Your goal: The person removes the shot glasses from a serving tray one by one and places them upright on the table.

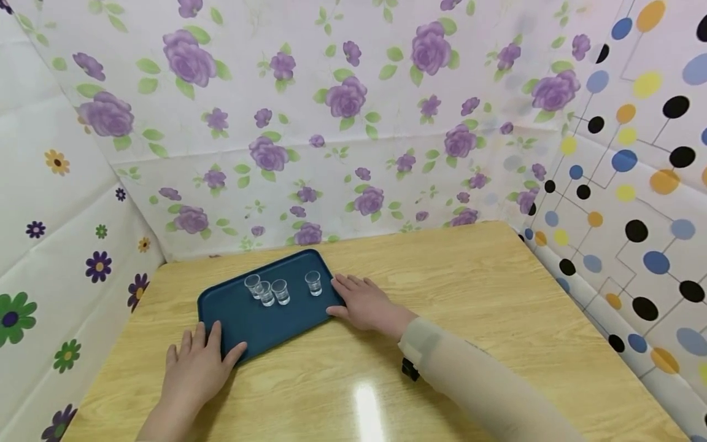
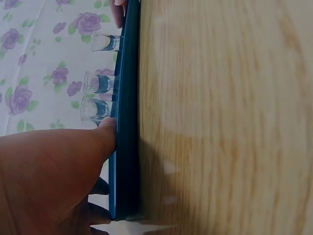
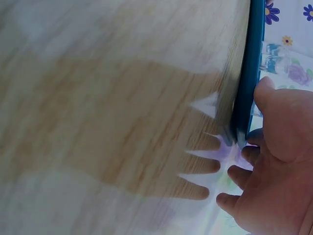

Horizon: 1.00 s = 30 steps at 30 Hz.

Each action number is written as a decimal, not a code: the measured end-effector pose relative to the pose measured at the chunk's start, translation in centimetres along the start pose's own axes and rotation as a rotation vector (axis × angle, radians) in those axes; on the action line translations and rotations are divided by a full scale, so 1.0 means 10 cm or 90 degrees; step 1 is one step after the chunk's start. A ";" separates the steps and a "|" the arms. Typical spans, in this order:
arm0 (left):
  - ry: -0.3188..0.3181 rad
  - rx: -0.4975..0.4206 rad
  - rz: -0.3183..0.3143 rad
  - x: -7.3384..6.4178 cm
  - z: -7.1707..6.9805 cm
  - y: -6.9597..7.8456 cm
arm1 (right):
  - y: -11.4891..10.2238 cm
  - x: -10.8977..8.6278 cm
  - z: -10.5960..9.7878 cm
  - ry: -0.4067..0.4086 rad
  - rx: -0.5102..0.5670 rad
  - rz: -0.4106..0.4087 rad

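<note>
A dark blue tray lies at a slant on the table, bearing several small clear shot glasses. Three of them, such as this shot glass, stand close together near the middle. Another shot glass stands apart toward the right end. My left hand is at the tray's near-left corner, thumb against the front rim and fingers spread along the left side. At the right end, my right hand touches the rim, its thumb by the near corner and its fingers fairly straight.
The wood-grain table extends to the right and in front of the tray. A flowered cloth hangs behind it, with a dotted cloth on the right and another flowered cloth on the left.
</note>
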<state>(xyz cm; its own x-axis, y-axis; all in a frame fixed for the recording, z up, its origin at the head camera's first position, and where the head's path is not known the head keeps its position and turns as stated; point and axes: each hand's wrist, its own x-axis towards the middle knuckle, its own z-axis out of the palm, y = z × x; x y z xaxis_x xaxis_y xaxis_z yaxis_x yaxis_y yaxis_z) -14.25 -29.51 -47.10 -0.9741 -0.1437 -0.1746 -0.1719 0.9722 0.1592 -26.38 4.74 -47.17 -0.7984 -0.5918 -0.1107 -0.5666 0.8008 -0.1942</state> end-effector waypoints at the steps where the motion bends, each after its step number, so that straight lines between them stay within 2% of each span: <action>1: 0.001 0.000 0.000 0.00 0.00 0.00 | 0.00 0.01 0.00 0.000 -0.002 0.000; 7: 0.008 0.008 0.001 -0.04 -0.03 -0.04 | -0.04 0.04 0.00 0.000 -0.003 -0.012; 13: 0.004 0.000 0.018 -0.07 0.01 -0.07 | -0.05 0.04 -0.01 -0.011 -0.041 -0.009; 18: 0.023 -0.002 0.043 -0.06 0.01 -0.07 | -0.03 0.06 -0.02 -0.006 -0.056 -0.006; 22: 0.022 0.002 0.054 -0.05 0.01 -0.05 | -0.01 0.06 -0.01 -0.005 -0.071 -0.002; 30: 0.036 0.005 0.074 -0.03 0.00 0.02 | 0.02 -0.04 -0.01 0.004 -0.059 0.012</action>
<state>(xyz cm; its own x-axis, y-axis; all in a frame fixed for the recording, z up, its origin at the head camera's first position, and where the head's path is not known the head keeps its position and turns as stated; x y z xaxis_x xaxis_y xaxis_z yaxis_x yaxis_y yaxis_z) -13.98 -29.29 -46.99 -0.9941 -0.0403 -0.1003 -0.0568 0.9842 0.1677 -26.21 5.17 -47.06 -0.8100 -0.5764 -0.1077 -0.5678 0.8169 -0.1014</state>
